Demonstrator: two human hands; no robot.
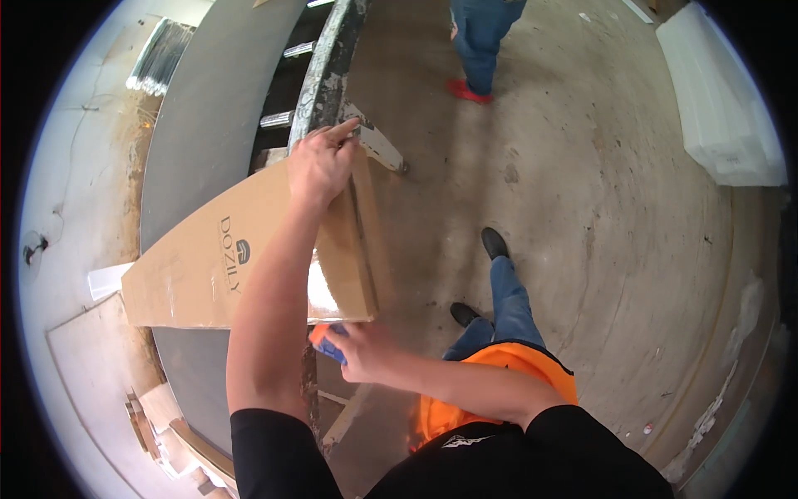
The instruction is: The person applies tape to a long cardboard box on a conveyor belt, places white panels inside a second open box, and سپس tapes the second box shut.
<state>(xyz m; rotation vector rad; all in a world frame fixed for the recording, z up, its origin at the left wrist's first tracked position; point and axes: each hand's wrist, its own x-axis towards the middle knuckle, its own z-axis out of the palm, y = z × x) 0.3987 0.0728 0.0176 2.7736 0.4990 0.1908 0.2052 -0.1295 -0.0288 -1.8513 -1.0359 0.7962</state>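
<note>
A long brown cardboard box [187, 266] lies across the roller table, its right end jutting past the frame. My left hand [322, 162] grips the far right corner of the box, one finger stretched out to the right and the others curled at the edge. Low at the near right corner, my right hand [370, 353] is closed around what looks like an orange and blue tape dispenser [331, 343]; motion blurs it and the fingers hide part of it. A shiny patch [320, 291] glints on the right side of the box.
The table has a worn metal rail [324, 75], rollers [278, 121] and a grey panel [208, 100]. Another person in jeans [485, 41] stands on the concrete floor [598, 224] ahead. White wrapped stacks [719, 108] stand far right; cardboard scraps [199, 449] lie lower left.
</note>
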